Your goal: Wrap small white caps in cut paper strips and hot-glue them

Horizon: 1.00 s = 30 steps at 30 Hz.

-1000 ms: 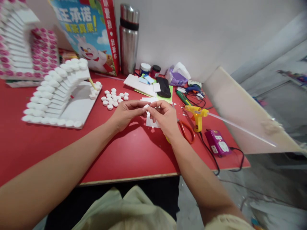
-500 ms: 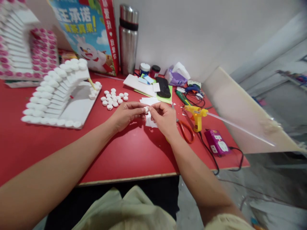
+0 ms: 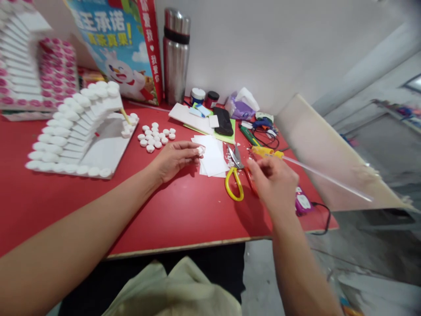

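My left hand [image 3: 174, 159] rests on the red table [image 3: 164, 210] and pinches a small white foam piece [image 3: 199, 150] between thumb and fingertips. My right hand [image 3: 274, 182] hovers over the yellow glue gun [image 3: 266, 152], blurred by motion, fingers loosely apart with nothing seen in them. Yellow-and-red-handled scissors [image 3: 235, 175] lie between the hands. White paper sheets [image 3: 213, 156] lie beside the left fingertips. A cluster of white foam discs [image 3: 155, 135] sits just beyond the left hand.
A white foam stair model [image 3: 79, 127] stands at left, with pink-dotted stacks [image 3: 39, 74] behind it. A steel flask [image 3: 176, 55], colourful box [image 3: 121, 44], small jars, tissue pack [image 3: 241, 105] and purple power plug [image 3: 302, 202] line the back and right. A beige board [image 3: 329, 153] leans at right.
My right hand has let go of the foam piece and swung right toward the glue gun, uncovering the scissors and paper. The left hand keeps holding the piece.
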Each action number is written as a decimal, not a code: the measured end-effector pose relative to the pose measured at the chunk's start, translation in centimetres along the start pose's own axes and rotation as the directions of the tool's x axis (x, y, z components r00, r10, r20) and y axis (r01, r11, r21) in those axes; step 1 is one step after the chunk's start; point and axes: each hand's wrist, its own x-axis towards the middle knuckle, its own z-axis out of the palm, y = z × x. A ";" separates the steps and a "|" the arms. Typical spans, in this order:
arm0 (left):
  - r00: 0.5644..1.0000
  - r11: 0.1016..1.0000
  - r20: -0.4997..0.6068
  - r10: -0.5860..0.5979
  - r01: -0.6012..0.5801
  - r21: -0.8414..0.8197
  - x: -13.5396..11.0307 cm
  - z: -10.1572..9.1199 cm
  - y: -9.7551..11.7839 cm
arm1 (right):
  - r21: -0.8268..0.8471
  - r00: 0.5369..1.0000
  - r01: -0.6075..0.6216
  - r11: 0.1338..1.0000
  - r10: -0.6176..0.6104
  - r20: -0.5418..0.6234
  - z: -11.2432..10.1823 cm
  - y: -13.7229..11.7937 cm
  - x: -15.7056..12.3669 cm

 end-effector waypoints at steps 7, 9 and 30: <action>1.000 1.000 0.005 0.017 -0.017 0.002 0.1 -0.1 -0.1 | -0.374 0.971 -0.158 0.914 0.213 0.112 -1.5 6.9 0.4; 1.000 1.000 0.005 0.018 -0.018 -0.001 0.1 0.0 -0.1 | -0.301 0.935 -0.223 0.927 0.291 0.204 -0.5 8.0 1.7; 0.996 0.996 -0.037 0.085 -0.084 0.039 0.1 0.2 -0.1 | 0.531 0.841 -0.424 0.734 0.101 0.532 1.2 -2.2 -1.0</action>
